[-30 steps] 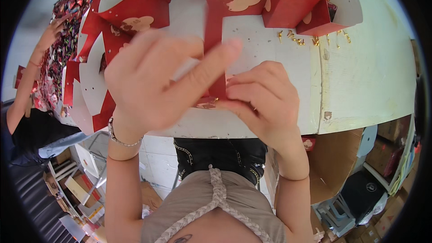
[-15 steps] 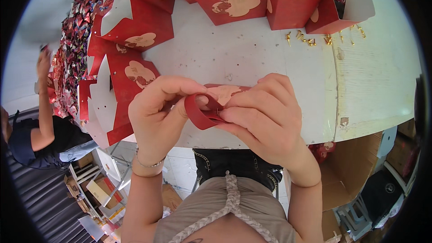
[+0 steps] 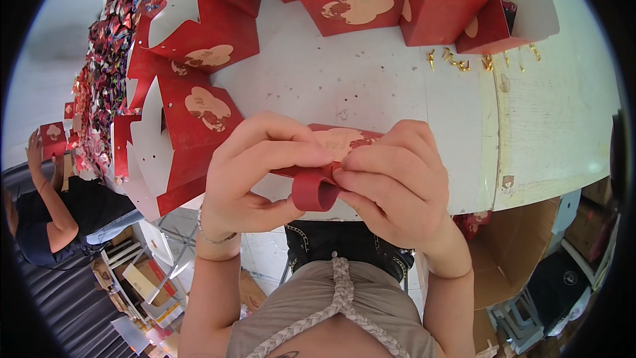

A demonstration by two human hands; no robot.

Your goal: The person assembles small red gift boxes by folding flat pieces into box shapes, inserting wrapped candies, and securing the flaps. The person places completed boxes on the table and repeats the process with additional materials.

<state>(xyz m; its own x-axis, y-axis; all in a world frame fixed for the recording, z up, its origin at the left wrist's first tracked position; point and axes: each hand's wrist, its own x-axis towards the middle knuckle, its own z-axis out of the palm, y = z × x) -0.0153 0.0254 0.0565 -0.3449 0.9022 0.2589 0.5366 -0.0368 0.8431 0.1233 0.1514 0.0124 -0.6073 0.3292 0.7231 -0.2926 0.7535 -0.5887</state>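
Note:
A red box [image 3: 338,138] with a pale cloud-shaped patch stands at the table's near edge, partly hidden by my hands. From its near side a red strap [image 3: 306,192] curls into a loop. My left hand [image 3: 255,176] is closed, its fingertips at the box's rim and its thumb against the loop's left side. My right hand [image 3: 401,179] pinches the strap where it meets the box. Whether a small fastener sits between those fingertips I cannot make out.
Gold split pins [image 3: 450,59] lie at the back right. Open red boxes [image 3: 361,0] line the table's back and left. A heap of small wrapped packets [image 3: 109,59] is far left, near a co-worker [image 3: 63,205] holding a red box. A cardboard box [image 3: 517,252] stands lower right.
The strap loop has turned and moved down and right. My left fingers have shifted from the loop to the box's rim. The co-worker now holds up a red box.

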